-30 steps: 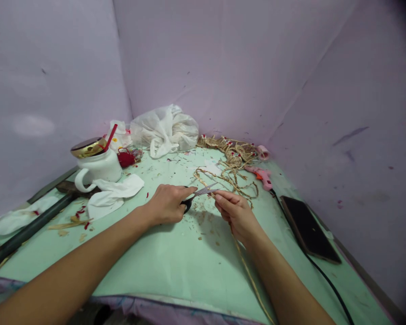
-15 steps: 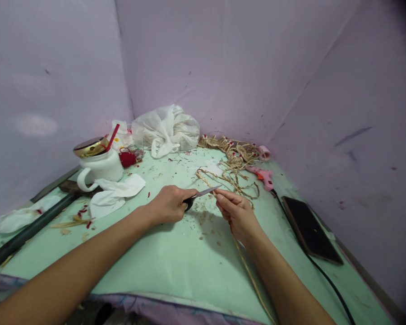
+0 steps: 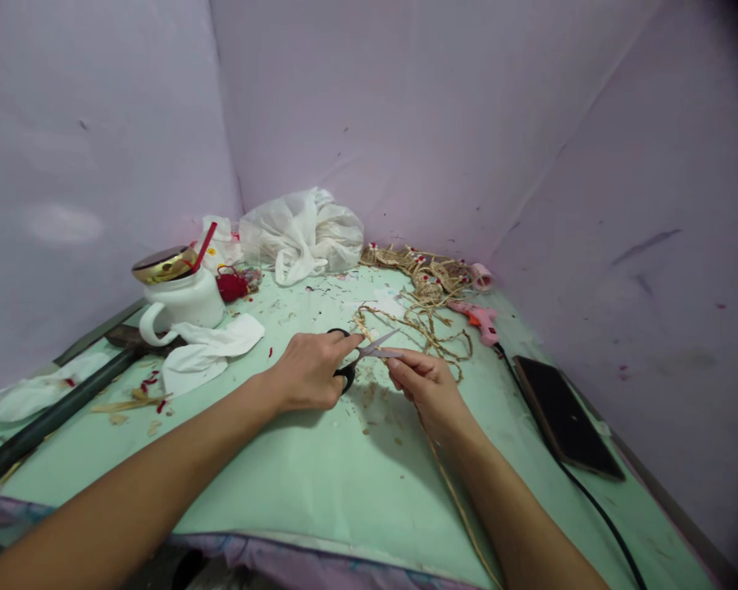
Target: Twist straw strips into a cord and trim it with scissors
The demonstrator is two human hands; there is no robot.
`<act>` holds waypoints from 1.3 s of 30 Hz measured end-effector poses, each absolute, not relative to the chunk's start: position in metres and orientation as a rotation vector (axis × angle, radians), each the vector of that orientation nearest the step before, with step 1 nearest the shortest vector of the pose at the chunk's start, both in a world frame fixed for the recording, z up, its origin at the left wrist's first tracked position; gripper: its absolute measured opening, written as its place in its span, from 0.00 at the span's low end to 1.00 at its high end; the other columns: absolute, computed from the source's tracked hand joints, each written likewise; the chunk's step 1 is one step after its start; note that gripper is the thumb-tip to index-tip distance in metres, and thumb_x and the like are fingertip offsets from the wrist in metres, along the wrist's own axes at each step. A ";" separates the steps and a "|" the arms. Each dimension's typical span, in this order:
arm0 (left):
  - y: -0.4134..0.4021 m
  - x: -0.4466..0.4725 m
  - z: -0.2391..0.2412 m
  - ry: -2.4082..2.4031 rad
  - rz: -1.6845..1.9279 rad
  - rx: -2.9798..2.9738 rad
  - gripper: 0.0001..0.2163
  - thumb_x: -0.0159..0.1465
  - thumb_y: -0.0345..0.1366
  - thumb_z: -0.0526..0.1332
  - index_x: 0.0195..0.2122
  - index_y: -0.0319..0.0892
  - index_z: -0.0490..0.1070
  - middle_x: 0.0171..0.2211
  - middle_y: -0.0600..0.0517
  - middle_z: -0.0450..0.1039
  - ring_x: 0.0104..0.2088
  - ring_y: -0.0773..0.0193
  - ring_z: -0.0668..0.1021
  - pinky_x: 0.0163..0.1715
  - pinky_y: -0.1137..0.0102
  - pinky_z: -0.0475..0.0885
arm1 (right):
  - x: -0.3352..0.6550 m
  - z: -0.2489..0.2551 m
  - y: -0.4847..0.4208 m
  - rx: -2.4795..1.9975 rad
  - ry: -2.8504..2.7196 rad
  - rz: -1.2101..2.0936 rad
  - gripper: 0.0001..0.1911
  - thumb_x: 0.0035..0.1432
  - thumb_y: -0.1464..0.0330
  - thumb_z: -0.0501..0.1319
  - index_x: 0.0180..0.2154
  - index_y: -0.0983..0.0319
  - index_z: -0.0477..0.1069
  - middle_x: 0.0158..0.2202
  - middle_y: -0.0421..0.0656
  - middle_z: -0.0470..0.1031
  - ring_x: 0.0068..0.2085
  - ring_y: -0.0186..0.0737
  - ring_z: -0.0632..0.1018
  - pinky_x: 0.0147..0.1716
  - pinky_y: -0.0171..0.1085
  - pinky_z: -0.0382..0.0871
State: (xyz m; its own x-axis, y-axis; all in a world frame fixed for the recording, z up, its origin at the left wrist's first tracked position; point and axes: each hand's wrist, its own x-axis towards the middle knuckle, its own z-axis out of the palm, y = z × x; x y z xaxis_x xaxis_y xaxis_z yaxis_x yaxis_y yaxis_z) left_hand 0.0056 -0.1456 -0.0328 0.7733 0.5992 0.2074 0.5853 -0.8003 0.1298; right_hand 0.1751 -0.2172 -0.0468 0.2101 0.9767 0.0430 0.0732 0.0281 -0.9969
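My left hand (image 3: 312, 369) grips a pair of black-handled scissors (image 3: 372, 348) whose blades are spread apart and point right. Pinched between the thumb and fingers of my right hand (image 3: 427, 383) is a braided straw cord (image 3: 450, 485). The cord trails from that hand down past the table's front edge, and more of it loops on the table beyond. The blade tips lie close to my right fingertips, around or beside the cord; exactly which I cannot tell.
A white mug (image 3: 188, 299) with a gold lid stands at left, near a hammer (image 3: 55, 418) and white cloth (image 3: 212, 348). Behind are a plastic bag (image 3: 307, 233) and woven straw pieces (image 3: 427, 283). A pink glue gun (image 3: 480, 319) and a phone (image 3: 566, 416) lie right.
The scissors have gone from closed to spread blades, and the fingers of my left hand have opened with the handles. My right hand stays nearly in place, holding the cord.
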 end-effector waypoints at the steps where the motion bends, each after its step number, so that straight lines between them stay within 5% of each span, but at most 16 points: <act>1: -0.146 0.006 -0.032 0.967 0.351 2.899 0.25 0.50 0.32 0.52 0.51 0.46 0.58 0.40 0.50 0.70 0.40 0.57 0.73 0.31 0.68 0.66 | 0.174 -0.047 -0.217 -1.332 -1.122 0.984 0.13 0.47 0.65 0.60 0.34 0.64 0.76 0.15 0.35 0.58 0.17 0.27 0.52 0.16 0.32 0.40; 14: -0.138 0.004 -0.037 0.864 0.519 2.581 0.14 0.50 0.27 0.50 0.36 0.45 0.68 0.24 0.56 0.69 0.26 0.67 0.71 0.25 0.75 0.61 | 0.175 -0.049 -0.215 -1.287 -1.012 0.984 0.15 0.43 0.63 0.63 0.33 0.65 0.75 0.16 0.36 0.60 0.18 0.27 0.56 0.17 0.31 0.41; 23: -0.133 0.017 -0.035 0.937 0.842 1.325 0.19 0.44 0.35 0.64 0.38 0.37 0.65 0.23 0.51 0.72 0.20 0.68 0.72 0.17 0.76 0.60 | 0.178 -0.050 -0.215 -1.246 -0.950 1.110 0.15 0.44 0.62 0.62 0.34 0.64 0.74 0.15 0.36 0.60 0.17 0.26 0.52 0.16 0.31 0.39; 31: -0.128 0.031 -0.040 0.853 0.788 0.942 0.13 0.48 0.30 0.61 0.35 0.39 0.64 0.25 0.51 0.72 0.17 0.74 0.70 0.13 0.80 0.54 | 0.170 -0.052 -0.217 -1.311 -1.100 1.174 0.13 0.43 0.63 0.64 0.31 0.64 0.75 0.16 0.37 0.64 0.17 0.26 0.58 0.16 0.29 0.45; 34: -0.124 0.031 -0.041 0.866 0.819 0.961 0.16 0.44 0.26 0.62 0.36 0.39 0.63 0.20 0.55 0.69 0.16 0.74 0.69 0.11 0.81 0.51 | 0.169 -0.050 -0.219 -1.293 -1.047 1.395 0.13 0.46 0.63 0.62 0.33 0.64 0.74 0.18 0.38 0.67 0.16 0.25 0.59 0.14 0.28 0.47; 39: -0.123 0.029 -0.041 0.711 0.873 1.026 0.20 0.42 0.26 0.64 0.38 0.39 0.63 0.24 0.55 0.70 0.20 0.74 0.71 0.20 0.78 0.63 | 0.173 -0.047 -0.221 -1.045 -0.718 2.026 0.16 0.52 0.62 0.56 0.36 0.67 0.73 0.22 0.42 0.70 0.18 0.29 0.68 0.16 0.29 0.60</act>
